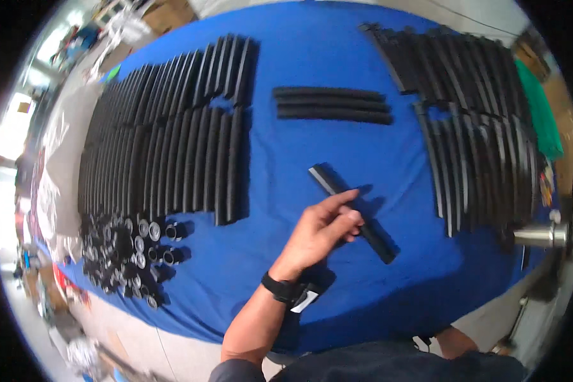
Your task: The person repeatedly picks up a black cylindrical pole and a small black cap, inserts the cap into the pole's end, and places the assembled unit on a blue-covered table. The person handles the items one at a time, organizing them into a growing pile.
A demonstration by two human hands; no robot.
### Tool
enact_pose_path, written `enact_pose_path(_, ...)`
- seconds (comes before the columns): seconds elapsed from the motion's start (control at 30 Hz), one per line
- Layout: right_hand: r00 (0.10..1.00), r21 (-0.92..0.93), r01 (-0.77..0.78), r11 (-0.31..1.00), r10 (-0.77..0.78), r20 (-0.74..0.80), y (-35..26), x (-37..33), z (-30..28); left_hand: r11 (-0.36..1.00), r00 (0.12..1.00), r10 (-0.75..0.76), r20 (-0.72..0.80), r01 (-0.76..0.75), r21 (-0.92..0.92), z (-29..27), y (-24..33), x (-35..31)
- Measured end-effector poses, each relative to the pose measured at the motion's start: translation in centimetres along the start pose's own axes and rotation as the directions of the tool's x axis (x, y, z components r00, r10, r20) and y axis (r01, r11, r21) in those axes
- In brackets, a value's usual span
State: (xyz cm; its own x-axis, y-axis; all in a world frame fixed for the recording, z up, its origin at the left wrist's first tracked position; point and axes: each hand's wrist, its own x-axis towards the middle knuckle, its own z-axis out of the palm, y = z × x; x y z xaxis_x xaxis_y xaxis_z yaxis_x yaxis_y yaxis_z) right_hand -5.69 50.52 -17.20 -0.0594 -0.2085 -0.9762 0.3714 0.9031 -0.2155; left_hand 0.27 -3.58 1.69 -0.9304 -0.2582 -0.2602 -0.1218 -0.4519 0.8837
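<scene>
- Table cloth: saturated blue, plain, no pattern; darker blue where shadows fall beside the tubes
- Tube under the left hand: matte black, uniform
- Three tubes lying crosswise: black, faint ribbed texture
- Left rows of tubes: black; regular stripe effect from the parallel lay
- Right rows of tubes: black, same striping; blue cloth shows through the gaps
- Pile of small rings: mostly black; several with silver-grey faces
- Wrist band: black; white tag beside it
- Cloth at right edge: bright green, plain
- Metal cylinder: silver, shiny
</scene>
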Motion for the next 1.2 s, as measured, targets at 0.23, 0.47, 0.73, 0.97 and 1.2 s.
enact_pose_path(0.23,0.994,0.069,-0.11,0.992,0.111,-0.021,-0.5,-0.5,2.8,0.979,0.995,0.076,-0.06,-0.063,0.192,-0.3,-0.4,-0.8)
enact_pose_path(0.47,0.988,0.176,-0.137,0.975,0.148,-0.049,0.4,-1.0,8.8,0.949,0.982,0.172,-0.079,-0.144,0.279,0.0,-0.7,-0.5)
enact_pose_path(0.73,0.998,0.293,-0.048,0.955,0.061,-0.034,3.0,0.7,19.8,0.964,0.984,0.157,-0.082,-0.135,0.229,0.5,-1.2,-1.4)
enact_pose_path(0.97,0.969,0.362,0.214,0.907,-0.243,0.038,6.4,4.5,24.6,0.95,0.952,0.293,-0.089,-0.279,0.14,1.5,-2.4,0.6)
enact_pose_path(1.2,0.977,0.185,0.172,0.968,-0.144,-0.158,8.3,-8.0,20.9,0.925,0.937,0.337,0.091,-0.347,0.153,2.1,-2.3,0.4)
